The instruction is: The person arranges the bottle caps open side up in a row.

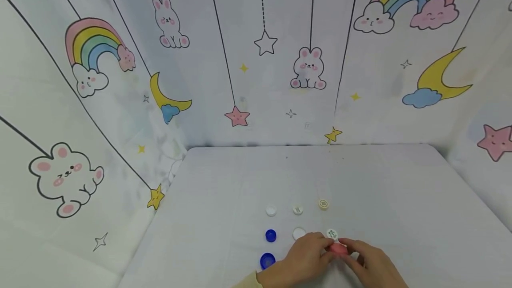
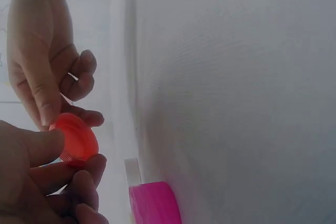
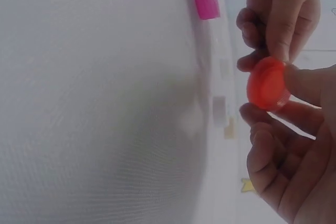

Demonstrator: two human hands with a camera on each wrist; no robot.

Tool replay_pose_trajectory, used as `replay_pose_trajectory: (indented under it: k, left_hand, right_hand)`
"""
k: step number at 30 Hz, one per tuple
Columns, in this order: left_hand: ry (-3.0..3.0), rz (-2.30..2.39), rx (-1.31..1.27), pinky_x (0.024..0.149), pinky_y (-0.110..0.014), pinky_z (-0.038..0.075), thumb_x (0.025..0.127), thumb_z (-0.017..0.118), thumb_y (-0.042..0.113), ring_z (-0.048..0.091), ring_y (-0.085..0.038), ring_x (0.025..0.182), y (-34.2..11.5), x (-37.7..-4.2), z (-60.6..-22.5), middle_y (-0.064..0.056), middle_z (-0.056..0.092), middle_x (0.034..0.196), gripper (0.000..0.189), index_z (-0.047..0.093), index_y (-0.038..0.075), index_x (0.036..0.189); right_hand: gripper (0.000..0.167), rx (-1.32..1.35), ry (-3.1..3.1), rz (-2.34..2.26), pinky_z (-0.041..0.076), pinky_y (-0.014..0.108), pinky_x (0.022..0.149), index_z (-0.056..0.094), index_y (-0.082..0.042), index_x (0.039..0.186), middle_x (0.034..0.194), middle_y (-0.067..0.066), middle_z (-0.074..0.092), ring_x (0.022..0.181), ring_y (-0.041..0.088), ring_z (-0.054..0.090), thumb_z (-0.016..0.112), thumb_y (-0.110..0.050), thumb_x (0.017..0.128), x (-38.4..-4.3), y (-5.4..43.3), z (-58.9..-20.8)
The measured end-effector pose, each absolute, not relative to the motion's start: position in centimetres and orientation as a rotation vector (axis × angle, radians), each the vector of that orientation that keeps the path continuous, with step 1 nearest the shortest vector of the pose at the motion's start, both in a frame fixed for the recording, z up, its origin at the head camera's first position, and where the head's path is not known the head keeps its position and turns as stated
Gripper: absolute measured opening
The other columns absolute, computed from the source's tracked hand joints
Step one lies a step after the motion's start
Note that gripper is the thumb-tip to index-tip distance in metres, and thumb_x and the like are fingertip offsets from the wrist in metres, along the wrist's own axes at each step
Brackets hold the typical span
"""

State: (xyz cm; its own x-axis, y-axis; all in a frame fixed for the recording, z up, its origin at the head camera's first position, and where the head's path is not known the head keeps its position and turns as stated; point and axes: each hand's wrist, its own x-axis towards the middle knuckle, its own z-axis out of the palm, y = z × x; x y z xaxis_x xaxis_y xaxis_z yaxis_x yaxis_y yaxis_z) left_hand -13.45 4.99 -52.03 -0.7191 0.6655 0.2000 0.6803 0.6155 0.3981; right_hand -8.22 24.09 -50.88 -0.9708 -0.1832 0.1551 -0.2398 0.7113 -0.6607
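The left hand (image 1: 305, 254) and right hand (image 1: 372, 261) both pinch a red, round, ridged plastic cap (image 1: 338, 248). Its disc is tilted, hollow side facing the wrist views.

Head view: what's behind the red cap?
Just beyond the red cap, a green-printed white cap shows. The tabletop covered by the red cap, left hand and right hand can't be seen, so anything there is unknown.

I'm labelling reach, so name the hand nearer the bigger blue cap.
Left. The left hand has its wrist just beside the bigger blue cap; the right hand is farther off to the right, beyond the red cap that both hold.
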Motion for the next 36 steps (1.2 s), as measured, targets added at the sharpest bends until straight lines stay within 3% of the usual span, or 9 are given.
replay_pose_trajectory:
  k: [5, 10, 16, 22, 27, 36]
  left_hand:
    - [-2.783, -0.890, -1.103, 0.054, -0.007, 0.034, 0.097, 0.061, 0.034, 0.044, 0.012, 0.064, 5.0, -13.4, -51.6, 0.022, 0.063, 0.083, 0.021, 0.074, 0.024, 0.110]
    - [-2.795, -1.026, -1.043, 0.049, -0.008, 0.034, 0.098, 0.058, 0.033, 0.041, 0.013, 0.057, 5.1, -13.3, -51.4, 0.024, 0.063, 0.078, 0.022, 0.075, 0.026, 0.110]
    - [-2.836, -1.303, -0.899, 0.044, -0.013, 0.036, 0.097, 0.060, 0.034, 0.041, 0.011, 0.051, 5.0, -13.1, -51.0, 0.025, 0.057, 0.065, 0.022, 0.078, 0.022, 0.100]
    - [-2.842, -1.418, -0.839, 0.042, -0.016, 0.037, 0.097, 0.060, 0.035, 0.041, 0.009, 0.049, 4.8, -13.1, -50.8, 0.022, 0.056, 0.060, 0.023, 0.078, 0.022, 0.092]
    - [-2.846, -1.398, -0.840, 0.040, -0.016, 0.035, 0.098, 0.058, 0.035, 0.040, 0.009, 0.046, 4.8, -13.1, -50.8, 0.022, 0.056, 0.058, 0.026, 0.078, 0.021, 0.088]
    - [-2.797, -1.300, -0.896, 0.049, -0.009, 0.037, 0.093, 0.067, 0.023, 0.043, 0.012, 0.057, 4.8, -12.8, -50.9, 0.021, 0.058, 0.069, 0.017, 0.072, 0.019, 0.109]
  right_hand:
    - [0.027, 0.230, -2.794, 1.142, 0.043, 0.021, 0.055, 0.071, -0.014, 0.116, 0.093, -0.010, 0.070, 0.060, -0.003, 0.046, 0.069, -0.024, 0.091, -8.1, 23.5, -50.6]
    - [0.032, 0.198, -2.768, 1.182, 0.045, 0.021, 0.056, 0.070, -0.015, 0.121, 0.093, -0.011, 0.069, 0.063, -0.003, 0.048, 0.070, -0.021, 0.090, -7.9, 23.4, -50.7]
    - [0.046, 0.317, -2.622, 1.146, 0.040, 0.019, 0.049, 0.069, -0.013, 0.122, 0.079, -0.019, 0.062, 0.055, -0.004, 0.043, 0.081, -0.011, 0.078, -7.9, 23.3, -51.4]
    - [0.064, 0.433, -2.514, 1.087, 0.034, 0.012, 0.048, 0.067, -0.013, 0.123, 0.076, -0.022, 0.054, 0.054, -0.006, 0.040, 0.087, 0.000, 0.063, -7.9, 23.5, -52.3]
    - [0.065, 0.463, -2.490, 1.058, 0.032, 0.010, 0.049, 0.068, -0.011, 0.120, 0.075, -0.023, 0.048, 0.054, -0.007, 0.037, 0.088, 0.001, 0.060, -7.9, 23.4, -52.7]
    - [0.053, 0.480, -2.524, 1.019, 0.032, 0.012, 0.048, 0.069, -0.007, 0.112, 0.075, -0.024, 0.046, 0.056, -0.008, 0.036, 0.087, -0.004, 0.063, -8.0, 23.3, -52.7]
